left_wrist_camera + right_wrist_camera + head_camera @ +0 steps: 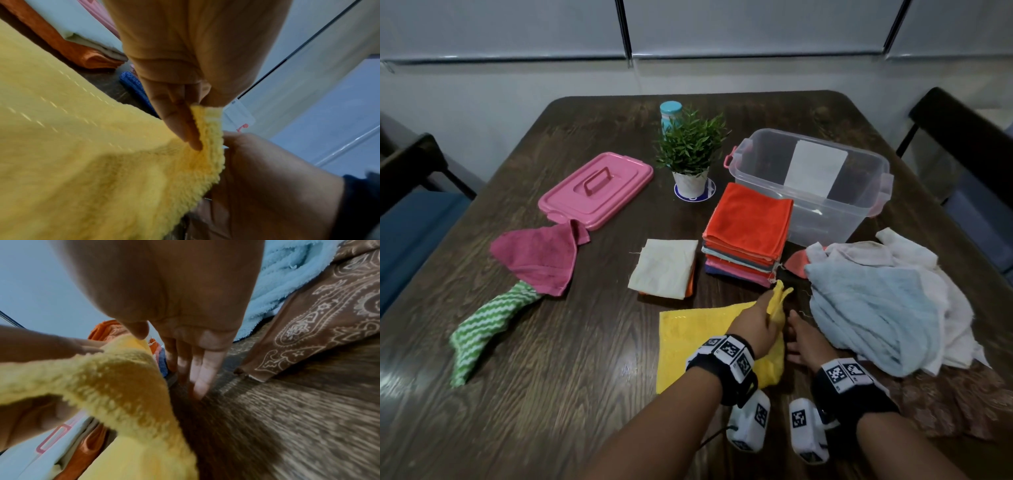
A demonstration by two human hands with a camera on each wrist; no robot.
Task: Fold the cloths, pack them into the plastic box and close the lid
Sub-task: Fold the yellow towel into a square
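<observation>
Yellow cloth (690, 337), lower centre of head view: spread flat on table (551, 394) for folding, far right corner raised.
Left hand (755, 323): fingers pinching that corner, apparently to start a fold.
Right hand (804, 339): fingers straight, holding nothing, tips on wood just beside cloth.
Plastic box (859, 212), upper right: open, ready for packing.
Pink lid (595, 186), upper left: set aside.
</observation>
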